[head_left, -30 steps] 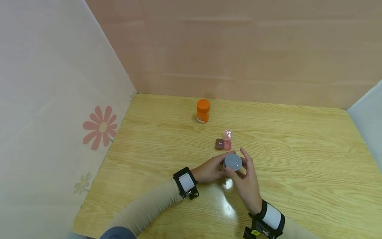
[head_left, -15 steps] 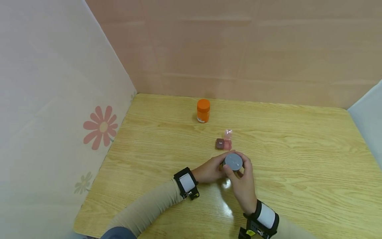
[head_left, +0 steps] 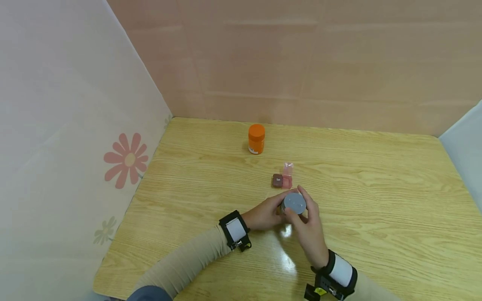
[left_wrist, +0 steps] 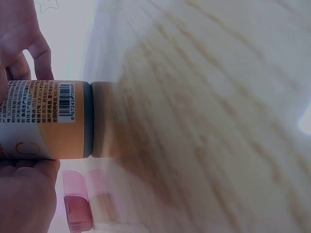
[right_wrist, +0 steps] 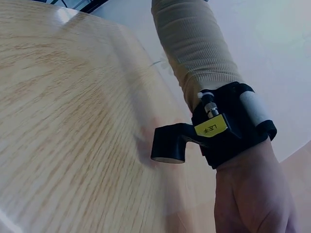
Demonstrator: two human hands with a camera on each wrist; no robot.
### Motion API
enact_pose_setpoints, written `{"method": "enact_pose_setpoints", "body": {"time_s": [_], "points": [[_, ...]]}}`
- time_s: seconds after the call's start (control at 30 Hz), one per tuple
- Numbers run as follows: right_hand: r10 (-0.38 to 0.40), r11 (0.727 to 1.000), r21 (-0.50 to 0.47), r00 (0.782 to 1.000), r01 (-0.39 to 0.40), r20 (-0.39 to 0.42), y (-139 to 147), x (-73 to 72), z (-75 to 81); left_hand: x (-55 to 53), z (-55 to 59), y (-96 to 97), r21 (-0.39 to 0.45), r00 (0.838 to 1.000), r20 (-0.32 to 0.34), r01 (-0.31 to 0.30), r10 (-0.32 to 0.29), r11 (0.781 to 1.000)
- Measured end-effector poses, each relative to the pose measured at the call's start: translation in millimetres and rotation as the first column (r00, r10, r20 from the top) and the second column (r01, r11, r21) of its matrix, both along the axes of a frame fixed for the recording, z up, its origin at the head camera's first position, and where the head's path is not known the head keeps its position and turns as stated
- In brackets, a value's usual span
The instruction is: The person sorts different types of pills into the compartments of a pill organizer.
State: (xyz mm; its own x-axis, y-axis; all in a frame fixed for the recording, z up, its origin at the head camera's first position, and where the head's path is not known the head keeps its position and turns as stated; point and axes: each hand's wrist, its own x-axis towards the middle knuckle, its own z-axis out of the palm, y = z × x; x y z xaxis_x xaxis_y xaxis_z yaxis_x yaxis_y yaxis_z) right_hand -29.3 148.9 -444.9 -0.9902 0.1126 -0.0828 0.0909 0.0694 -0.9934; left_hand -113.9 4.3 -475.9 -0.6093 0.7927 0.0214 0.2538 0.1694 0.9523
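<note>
A jar with a flat grey lid [head_left: 295,203] stands upright between both hands in the head view. My left hand [head_left: 264,213] grips its body, fingers round the far side. My right hand [head_left: 311,236] holds the lid's edge, thumb on the near left and index finger reaching past the far side. In the left wrist view the jar [left_wrist: 68,138] shows an orange and white label with a barcode, its dark base right at the tabletop. The left fingers [left_wrist: 29,194] lie along its lower side there; the right hand [left_wrist: 19,36] appears above. The lid is out of that view.
Just beyond the jar lies a small two-part box [head_left: 287,182], one part brown, the other pink with its clear flap raised. An orange jar [head_left: 256,140] stands farther back on the wooden table [head_left: 376,188]. Cloth walls border the table at the back and sides.
The right index finger came in round the lid, then straightened a little at its far edge. The right wrist shifted left, then back right. The left hand and jar stay nearly still.
</note>
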Motion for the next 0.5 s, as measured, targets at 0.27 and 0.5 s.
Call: {"method": "enact_pose_setpoints", "body": {"time_s": [0.27, 0.5], "points": [[-0.055, 0.998, 0.005, 0.998, 0.055, -0.013, -1.8, 0.5, -3.0, -0.4, 0.0, -0.3, -0.011, 1.000, 0.000, -0.007, 0.007, 1.000], [-0.058, 0.998, -0.002, 0.998, 0.058, -0.038, -3.3, 0.8, -5.7, 0.4, 0.9, -0.1, -0.004, 1.000, 0.009, -0.006, 0.006, 1.000]]}}
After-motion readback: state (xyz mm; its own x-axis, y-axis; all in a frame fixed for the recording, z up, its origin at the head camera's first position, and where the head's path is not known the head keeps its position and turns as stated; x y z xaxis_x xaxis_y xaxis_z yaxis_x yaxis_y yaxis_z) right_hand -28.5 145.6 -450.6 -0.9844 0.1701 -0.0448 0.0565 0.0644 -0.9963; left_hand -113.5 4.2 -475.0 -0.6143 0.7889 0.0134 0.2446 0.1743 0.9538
